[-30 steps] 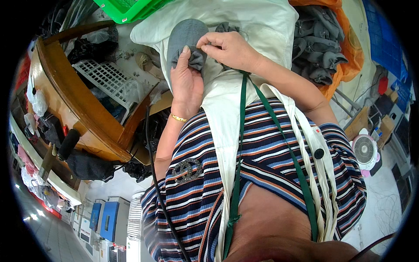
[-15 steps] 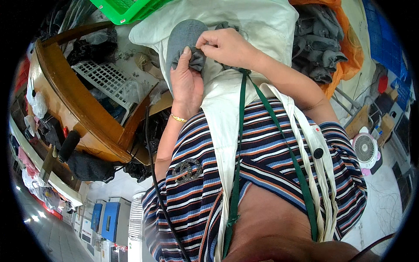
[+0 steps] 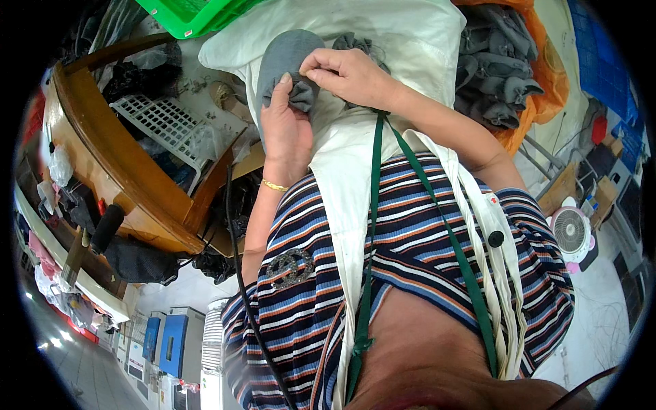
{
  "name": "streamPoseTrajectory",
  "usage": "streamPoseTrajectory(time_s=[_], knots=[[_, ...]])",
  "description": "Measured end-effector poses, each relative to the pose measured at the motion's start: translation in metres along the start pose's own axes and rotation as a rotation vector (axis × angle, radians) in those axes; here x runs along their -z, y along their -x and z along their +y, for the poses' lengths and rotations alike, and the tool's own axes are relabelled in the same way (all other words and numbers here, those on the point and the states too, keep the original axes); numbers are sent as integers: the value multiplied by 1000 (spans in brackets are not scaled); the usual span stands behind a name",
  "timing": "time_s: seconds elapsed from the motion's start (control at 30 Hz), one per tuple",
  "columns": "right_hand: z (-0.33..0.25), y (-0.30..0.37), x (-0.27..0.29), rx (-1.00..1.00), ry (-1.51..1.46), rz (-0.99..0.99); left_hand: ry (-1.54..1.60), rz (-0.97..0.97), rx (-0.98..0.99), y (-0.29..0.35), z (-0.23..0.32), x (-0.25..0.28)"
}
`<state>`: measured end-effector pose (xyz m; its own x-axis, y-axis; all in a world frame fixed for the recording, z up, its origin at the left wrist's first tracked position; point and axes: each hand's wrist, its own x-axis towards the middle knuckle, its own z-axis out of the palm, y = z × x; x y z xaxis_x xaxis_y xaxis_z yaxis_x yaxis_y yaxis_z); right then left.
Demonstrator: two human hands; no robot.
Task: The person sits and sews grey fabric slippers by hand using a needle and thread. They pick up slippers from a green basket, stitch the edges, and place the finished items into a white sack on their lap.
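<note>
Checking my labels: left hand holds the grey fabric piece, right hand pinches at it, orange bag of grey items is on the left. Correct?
One slip: the orange bag of grey items is on the right, per the head view. Left hand holds the grey fabric piece, right hand pinches at it.

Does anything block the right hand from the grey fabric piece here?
Nothing visible does: the right hand is pinched close at the edge of the grey fabric piece. The left hand grips the piece from the side, not between them.
</note>
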<state>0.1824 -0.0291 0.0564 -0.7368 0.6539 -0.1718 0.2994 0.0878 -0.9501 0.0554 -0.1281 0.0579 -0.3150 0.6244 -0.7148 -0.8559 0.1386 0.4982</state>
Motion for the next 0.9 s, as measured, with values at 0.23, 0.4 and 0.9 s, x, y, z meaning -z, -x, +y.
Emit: streamPoseTrajectory(time_s=[0.23, 0.4, 0.9], knots=[[-1, 3, 1, -28, 19, -11, -14, 21, 37, -3, 1, 3], [10, 2, -1, 20, -10, -16, 8, -4, 84, -8, 3, 7], [9, -14, -22, 41, 222, 118, -17, -25, -42, -8, -4, 9]])
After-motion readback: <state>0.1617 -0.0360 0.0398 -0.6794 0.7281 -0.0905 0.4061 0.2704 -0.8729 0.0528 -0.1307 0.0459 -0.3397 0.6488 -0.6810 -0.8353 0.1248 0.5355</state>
